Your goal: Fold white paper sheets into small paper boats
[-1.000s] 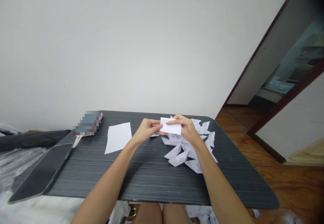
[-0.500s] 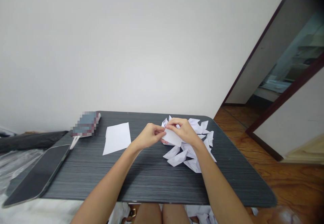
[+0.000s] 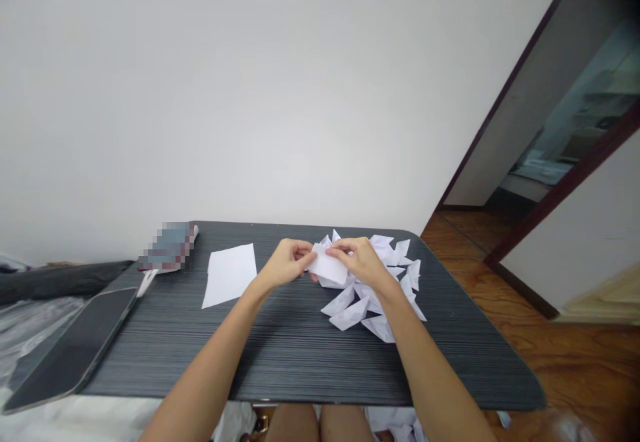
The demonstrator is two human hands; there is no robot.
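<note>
Both my hands hold a small folded white paper above the dark striped table. My left hand pinches its left end with fingers curled. My right hand grips its right side from above. Just under and to the right of my hands lies a pile of several folded white paper boats.
A flat white sheet lies left of my hands. A blurred-out object sits at the table's back left. A dark tablet rests off the left edge. Wooden floor and a doorway are at the right.
The folded paper has tilted and dropped slightly from a level hold. My hands have drawn closer together on it.
</note>
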